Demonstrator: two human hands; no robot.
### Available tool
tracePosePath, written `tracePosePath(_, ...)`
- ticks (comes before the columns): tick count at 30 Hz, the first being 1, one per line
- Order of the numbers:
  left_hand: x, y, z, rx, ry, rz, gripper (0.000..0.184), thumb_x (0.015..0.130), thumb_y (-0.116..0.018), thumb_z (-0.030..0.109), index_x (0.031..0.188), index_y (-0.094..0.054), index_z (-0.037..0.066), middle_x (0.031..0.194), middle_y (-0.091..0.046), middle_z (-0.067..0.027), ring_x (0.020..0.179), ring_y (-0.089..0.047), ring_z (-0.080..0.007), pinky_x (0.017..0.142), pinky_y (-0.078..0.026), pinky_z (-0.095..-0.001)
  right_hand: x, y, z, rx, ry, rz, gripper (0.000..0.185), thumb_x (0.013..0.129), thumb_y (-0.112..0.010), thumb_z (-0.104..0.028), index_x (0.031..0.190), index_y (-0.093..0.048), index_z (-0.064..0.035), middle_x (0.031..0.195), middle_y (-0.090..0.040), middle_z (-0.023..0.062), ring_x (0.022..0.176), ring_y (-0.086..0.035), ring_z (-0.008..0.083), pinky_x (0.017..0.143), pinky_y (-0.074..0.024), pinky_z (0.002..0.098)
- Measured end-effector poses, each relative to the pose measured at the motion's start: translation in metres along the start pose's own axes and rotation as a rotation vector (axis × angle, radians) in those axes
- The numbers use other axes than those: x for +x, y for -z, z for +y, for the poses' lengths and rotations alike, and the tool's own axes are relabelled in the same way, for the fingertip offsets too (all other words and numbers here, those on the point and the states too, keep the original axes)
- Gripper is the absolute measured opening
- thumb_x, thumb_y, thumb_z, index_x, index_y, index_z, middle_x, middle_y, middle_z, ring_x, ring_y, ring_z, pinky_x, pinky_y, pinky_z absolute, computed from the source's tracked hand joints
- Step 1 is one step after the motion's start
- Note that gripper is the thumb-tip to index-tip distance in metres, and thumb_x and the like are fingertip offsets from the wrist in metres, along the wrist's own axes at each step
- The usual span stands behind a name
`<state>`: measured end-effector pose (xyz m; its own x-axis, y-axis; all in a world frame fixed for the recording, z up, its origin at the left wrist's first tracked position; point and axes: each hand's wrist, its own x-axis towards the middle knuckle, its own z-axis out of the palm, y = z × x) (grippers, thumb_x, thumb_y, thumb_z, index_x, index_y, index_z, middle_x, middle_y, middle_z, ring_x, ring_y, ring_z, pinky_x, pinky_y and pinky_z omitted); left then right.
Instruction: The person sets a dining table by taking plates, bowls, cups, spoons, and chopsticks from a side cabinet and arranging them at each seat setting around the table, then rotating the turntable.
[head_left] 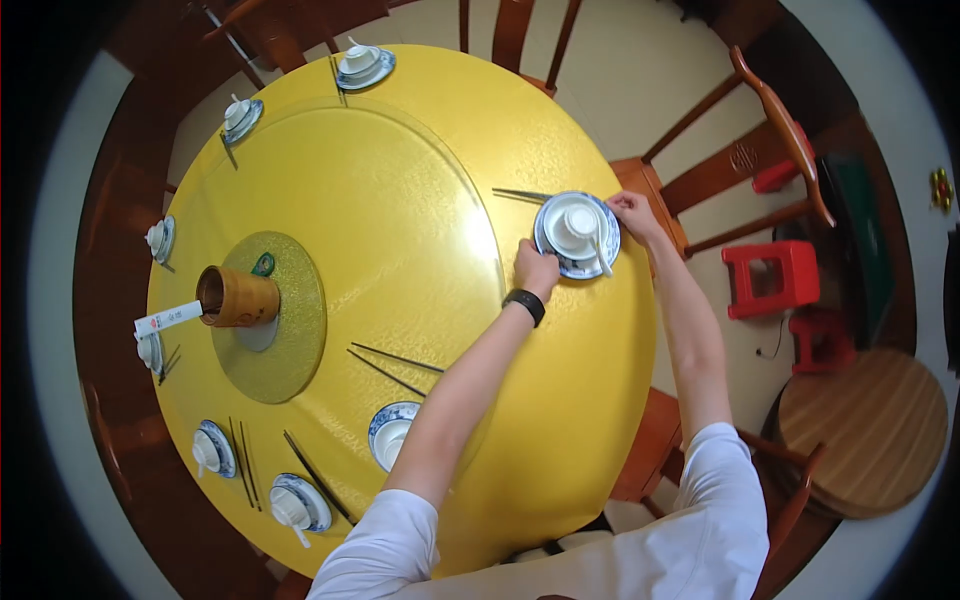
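A blue-rimmed plate (549, 258) lies near the right side of the yellow round table (575, 400). On it are a white bowl, a small cup (580, 221) and a white spoon (603, 258). My left hand (537, 270), with a black band on its wrist, grips the plate's lower left rim. At the upper right rim, the fingers of my right hand (635, 215) are closed on the same plate; their tips are partly hidden. Just left of the plate's upper edge lies a pair of dark chopsticks (518, 193).
Another plate setting (390, 430) sits partly behind my left forearm, with chopsticks (395, 368) above it. Several settings ring the table. A wooden container (240, 297) stands on the glass turntable (300, 340). Wooden chairs (715, 185) and a red stool (770, 278) are to the right.
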<state>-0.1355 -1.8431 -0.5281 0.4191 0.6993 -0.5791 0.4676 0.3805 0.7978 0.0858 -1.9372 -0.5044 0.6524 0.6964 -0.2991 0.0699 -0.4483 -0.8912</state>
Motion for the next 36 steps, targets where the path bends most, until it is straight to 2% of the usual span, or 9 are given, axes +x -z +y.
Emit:
tracePosePath(6, -0.006, 0.002, 0.018, 0.058, 0.028, 0.048, 0.029, 0.075, -0.061, 0.009, 0.102, -0.052, 0.002, 0.1, -0.061, -0.0191, 0.095, -0.059, -0.0361, 0.082, -0.046, -0.0428, 0.035, 0.003, -0.009, 0.148, -0.141, -0.012, 0.014, 0.084, -0.066, -0.01, 0.092, -0.064, 0.0013, 0.076, -0.062, 0.0029, 0.066, -0.056, 0.0081, 0.058, -0.0448, 0.0213)
tracePosePath(17, -0.007, -0.011, 0.017, -0.24, 0.016, 0.0, 0.03, 0.077, -0.06, 0.006, 0.107, -0.06, -0.001, 0.101, -0.065, -0.0148, 0.096, -0.061, -0.0227, 0.083, -0.047, -0.0335, 0.078, -0.004, -0.002, -0.7, 0.351, 0.128, 0.019, 0.081, -0.064, -0.015, 0.091, -0.066, 0.0009, 0.082, -0.067, 0.0162, 0.075, -0.064, 0.0227, 0.069, -0.0495, 0.0326)
tracePosePath(21, -0.09, 0.095, 0.072, -0.253, -0.02, -0.364, 0.049, 0.082, -0.061, 0.013, 0.126, -0.044, 0.001, 0.118, -0.054, -0.0152, 0.114, -0.048, -0.0231, 0.091, -0.041, -0.0317, 0.095, 0.017, 0.027, -0.488, 0.334, 0.192, 0.034, 0.088, -0.06, -0.026, 0.104, -0.063, 0.0037, 0.095, -0.067, 0.0153, 0.086, -0.063, 0.0196, 0.076, -0.0491, 0.0309)
tracePosePath(23, -0.138, 0.166, 0.084, -0.089, -0.392, -0.38, 0.043, 0.084, -0.059, 0.012, 0.124, -0.048, 0.0, 0.113, -0.057, -0.014, 0.109, -0.052, -0.0223, 0.089, -0.042, -0.0311, 0.056, 0.005, -0.003, -0.247, 0.39, 0.475, 0.031, 0.088, -0.06, -0.022, 0.104, -0.062, 0.0047, 0.097, -0.066, 0.0137, 0.089, -0.062, 0.0187, 0.079, -0.0486, 0.0296)
tracePosePath(25, -0.194, 0.254, 0.097, 0.042, -0.741, -0.238, 0.038, 0.083, -0.059, 0.01, 0.119, -0.052, 0.001, 0.11, -0.059, -0.0125, 0.106, -0.055, -0.0218, 0.089, -0.042, -0.0317, -0.012, -0.017, -0.035, -0.18, 0.484, 0.828, 0.027, 0.087, -0.061, -0.016, 0.104, -0.061, 0.0053, 0.1, -0.064, 0.0141, 0.089, -0.061, 0.0195, 0.078, -0.0488, 0.0292)
tracePosePath(28, -0.266, 0.332, 0.054, 0.171, -0.487, 0.119, 0.028, 0.085, -0.056, 0.0, 0.113, -0.055, 0.0, 0.105, -0.061, -0.0087, 0.101, -0.058, -0.0179, 0.09, -0.043, -0.0292, -0.154, -0.049, -0.05, -0.18, 0.623, 1.026, 0.014, 0.088, -0.057, -0.007, 0.089, -0.056, 0.0068, 0.079, -0.06, 0.0118, 0.074, -0.058, 0.0194, 0.07, -0.0493, 0.0289)
tracePosePath(31, -0.285, 0.374, -0.034, 0.186, -0.256, 0.472, 0.026, 0.087, -0.055, 0.006, 0.111, -0.056, -0.002, 0.095, -0.063, -0.0112, 0.091, -0.06, -0.0184, 0.083, -0.046, -0.0287, -0.255, -0.158, -0.069, -0.227, 0.798, 0.525, 0.009, 0.078, -0.062, -0.006, 0.077, -0.055, -0.0002, 0.071, -0.057, 0.011, 0.066, -0.056, 0.0228, 0.064, -0.0465, 0.0311)
tracePosePath(33, -0.295, 0.375, -0.089, 0.282, -0.093, 0.477, 0.029, 0.087, -0.055, 0.009, 0.114, -0.053, -0.002, 0.094, -0.062, -0.0107, 0.086, -0.06, -0.0177, 0.079, -0.047, -0.0278, -0.276, -0.225, -0.079, -0.344, 0.655, -0.001, 0.024, 0.074, -0.067, -0.011, 0.096, -0.063, -0.0006, 0.095, -0.059, 0.0154, 0.093, -0.055, 0.0285, 0.08, -0.0441, 0.0369)
tracePosePath(36, -0.292, 0.36, -0.176, 0.223, 0.033, 0.394, 0.034, 0.089, -0.055, 0.014, 0.12, -0.05, 0.001, 0.093, -0.06, -0.0083, 0.083, -0.058, -0.0162, 0.076, -0.047, -0.0281, -0.271, -0.287, -0.094, -0.592, 0.811, -0.146, 0.043, 0.075, -0.069, -0.026, 0.11, -0.059, -0.0028, 0.112, -0.053, 0.0151, 0.103, -0.049, 0.032, 0.088, -0.0403, 0.0407)
